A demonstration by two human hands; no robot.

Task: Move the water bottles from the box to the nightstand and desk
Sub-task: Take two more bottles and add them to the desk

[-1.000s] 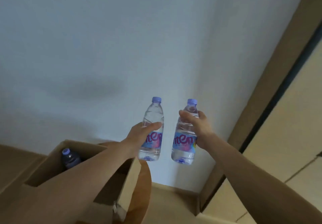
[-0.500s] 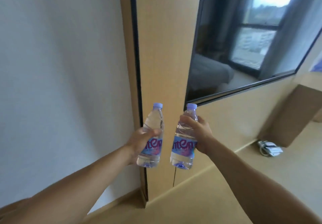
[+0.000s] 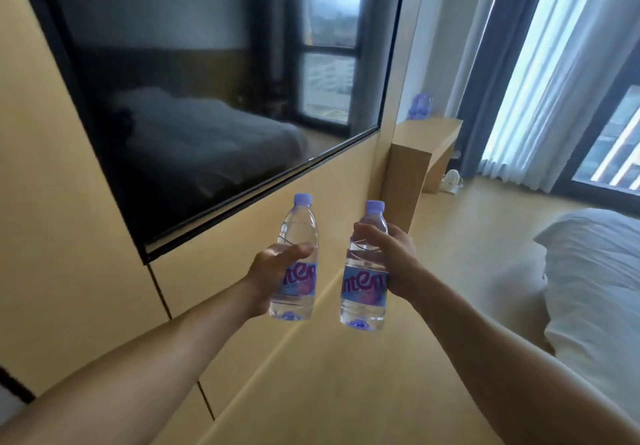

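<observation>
While the left hand (image 3: 273, 271) is gripping the left bottle (image 3: 299, 228) and the right hand (image 3: 393, 261) the right bottle (image 3: 363, 288), both upright mid-air, the desk (image 3: 429, 129) is lying ahead-right along the wall (image 3: 242, 240), nearer the right hand

A pale wooden desk (image 3: 429, 133) stands well beyond the right hand (image 3: 391, 261), by the wall. A blurred lilac-blue plastic thing (image 3: 420, 106) rests on its top. The light wood floor (image 3: 346, 392) runs beneath the left hand (image 3: 273, 271) and the right. On it, by the desk's leg, sits a small white appliance (image 3: 452, 180). To the right of the right hand, a bed (image 3: 595, 271) carries white bedding.
</observation>
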